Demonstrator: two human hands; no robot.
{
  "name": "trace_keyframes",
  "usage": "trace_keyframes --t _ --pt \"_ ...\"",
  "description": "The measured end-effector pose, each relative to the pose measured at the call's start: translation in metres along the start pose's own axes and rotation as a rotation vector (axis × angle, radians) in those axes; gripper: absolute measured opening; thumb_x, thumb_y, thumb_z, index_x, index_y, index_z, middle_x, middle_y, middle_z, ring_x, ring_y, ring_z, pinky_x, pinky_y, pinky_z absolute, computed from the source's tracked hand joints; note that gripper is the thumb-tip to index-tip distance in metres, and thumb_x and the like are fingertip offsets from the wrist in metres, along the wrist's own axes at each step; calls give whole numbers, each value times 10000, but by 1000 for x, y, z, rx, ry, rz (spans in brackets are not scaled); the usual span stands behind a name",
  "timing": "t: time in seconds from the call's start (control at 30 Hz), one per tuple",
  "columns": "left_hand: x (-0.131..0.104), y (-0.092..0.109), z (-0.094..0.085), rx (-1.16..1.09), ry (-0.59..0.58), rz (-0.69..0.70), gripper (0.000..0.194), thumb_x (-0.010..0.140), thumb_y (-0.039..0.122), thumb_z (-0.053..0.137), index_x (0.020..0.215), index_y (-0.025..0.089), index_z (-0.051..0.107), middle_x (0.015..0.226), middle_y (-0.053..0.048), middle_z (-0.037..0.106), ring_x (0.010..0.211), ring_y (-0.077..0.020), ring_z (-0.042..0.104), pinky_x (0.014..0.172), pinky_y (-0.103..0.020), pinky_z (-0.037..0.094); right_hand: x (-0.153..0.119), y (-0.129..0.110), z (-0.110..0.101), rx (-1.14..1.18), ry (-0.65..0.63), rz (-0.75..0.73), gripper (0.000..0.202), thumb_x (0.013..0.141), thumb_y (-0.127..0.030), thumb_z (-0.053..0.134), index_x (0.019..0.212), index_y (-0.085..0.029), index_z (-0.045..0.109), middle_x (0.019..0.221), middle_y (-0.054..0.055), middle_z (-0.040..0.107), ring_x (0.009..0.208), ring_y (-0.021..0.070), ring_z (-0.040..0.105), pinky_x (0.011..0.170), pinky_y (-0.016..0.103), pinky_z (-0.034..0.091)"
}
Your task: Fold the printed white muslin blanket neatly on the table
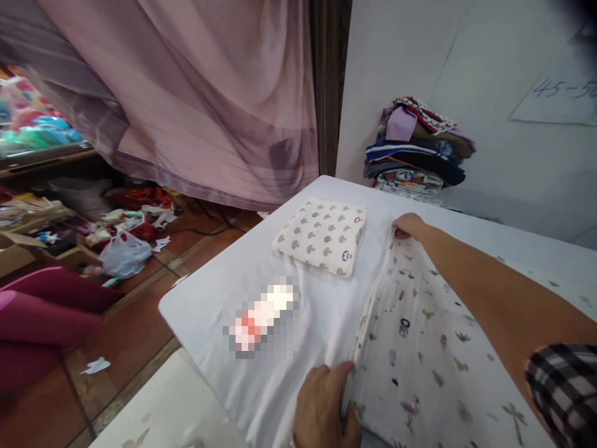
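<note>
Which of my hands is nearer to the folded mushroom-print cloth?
Right. Your right hand is just off the right side of the mushroom-print cloth, pinching the palm-tree-print cloth; your left hand is farther off, toward you.

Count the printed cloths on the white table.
2 clear ones: the mushroom-print cloth near the table's far corner, and the plant-print cloth gripped by the left hand and right hand. Print beyond the right arm may be another, partly hidden.

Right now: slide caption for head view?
Left hand and right hand hold one edge of a printed cloth beside a folded mushroom-print cloth.
</note>
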State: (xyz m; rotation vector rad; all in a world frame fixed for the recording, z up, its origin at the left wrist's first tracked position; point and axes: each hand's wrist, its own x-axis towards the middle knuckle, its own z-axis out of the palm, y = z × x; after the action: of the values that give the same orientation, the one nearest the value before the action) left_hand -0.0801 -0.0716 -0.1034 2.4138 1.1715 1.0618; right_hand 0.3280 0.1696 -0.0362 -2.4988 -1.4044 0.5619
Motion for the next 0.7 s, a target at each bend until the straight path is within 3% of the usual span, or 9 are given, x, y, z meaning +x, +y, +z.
trace_keyframes --t 0.1,0.2,0.33,0.4,0.47,0.57,0.7 --pt "4 1 -3 33 40 20 478 703 143 448 1165 178 564 952 -85 682 909 -248 638 861 -411 515 -24 3 0 170 29 25 362 921 -262 403 1189 -57 535 876 153 669 750 168 653 618 250 536" --pt "14 1 -10 18 17 102 486 684 143 477 1163 177 551 946 -71 680 858 -219 636 799 -358 529 -65 8 5 272 95 -13 427 927 -265 367 1311 -96 444 1135 155 622 927 167 638 752 261 541" --pt "27 4 -20 -35 -138 57 505 627 126 474 1121 184 560 861 -50 662 759 -194 609 707 -329 518 -146 21 26 285 99 -95 370 870 -303 457 1205 -198 573 1270 87 562 1057 217 590 919 339 491" --pt "31 6 -22 -41 -205 12 509 613 129 472 1110 185 565 843 -48 652 761 -200 597 714 -341 503 -195 34 38 255 32 -230 345 869 -346 438 1144 -249 623 1351 51 499 1143 239 543 941 358 484" --pt "34 7 -23 -41 -267 -32 514 604 136 468 1105 187 570 790 -35 633 745 -199 583 706 -338 485 -243 54 49 194 -29 -372 376 876 -408 408 1163 -300 625 1402 20 444 1229 259 474 966 391 472" --pt "39 8 -24 -38 -342 -114 528 600 133 454 1114 189 566 694 4 571 696 -175 547 674 -302 453 -310 97 63 120 -10 -498 404 877 -473 391 1213 -376 596 1415 -21 422 1307 261 381 1054 440 393" --pt "44 9 -29 -70 -387 -178 507 632 131 447 1126 184 549 644 44 490 646 -138 496 631 -251 394 -378 170 74 107 122 -364 395 853 -520 420 1222 -482 557 1426 -70 390 1305 262 382 1083 467 361"
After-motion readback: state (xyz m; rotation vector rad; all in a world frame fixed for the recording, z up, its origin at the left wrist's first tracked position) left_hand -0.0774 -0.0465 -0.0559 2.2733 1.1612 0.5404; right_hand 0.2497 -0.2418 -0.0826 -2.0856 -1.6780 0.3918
